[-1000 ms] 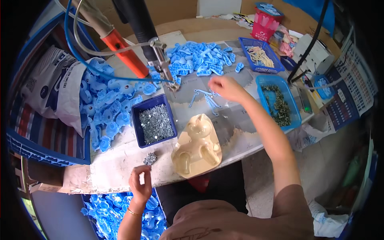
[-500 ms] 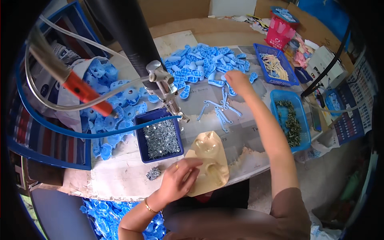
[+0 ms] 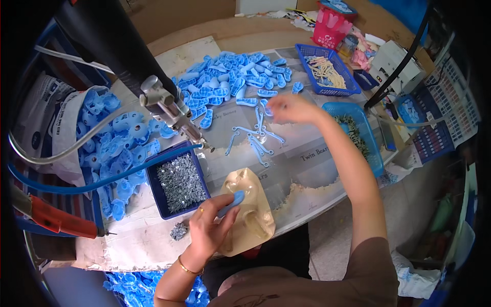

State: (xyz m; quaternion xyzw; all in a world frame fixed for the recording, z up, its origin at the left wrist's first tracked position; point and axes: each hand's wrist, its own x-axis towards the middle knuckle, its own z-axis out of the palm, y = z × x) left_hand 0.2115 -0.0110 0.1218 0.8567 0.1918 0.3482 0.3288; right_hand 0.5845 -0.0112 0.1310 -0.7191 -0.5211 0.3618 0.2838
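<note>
My left hand (image 3: 208, 225) pinches a small, rounded blue plastic piece (image 3: 231, 203) between thumb and fingers. Under and beside it lies a tan moulded fixture (image 3: 262, 212) with rounded hollows, at the table's near edge. Out over the table, my right hand (image 3: 292, 108) is blurred, its fingertips close to a foot-shaped blue part (image 3: 266, 107) at the pile's near side. Whether it grips anything is unclear. Several thin blue link-like strips (image 3: 258, 140) lie just nearer. Behind them spreads a heap of blue foot-shaped plastic parts (image 3: 240, 77).
A dark blue bin of small metal screws (image 3: 180, 184) stands left of the fixture. Above it hangs a metal nozzle (image 3: 174, 115). A red-handled screwdriver (image 3: 64, 217) is at left, by larger blue shells (image 3: 120, 148). Rightward are a basket of cream strips (image 3: 327, 71) and a blue tray (image 3: 376, 148).
A blue piece is now in my left hand, which held none before. My right hand stays near the pile, now blurred. The red-handled tool has swung down, and the whole view has shifted.
</note>
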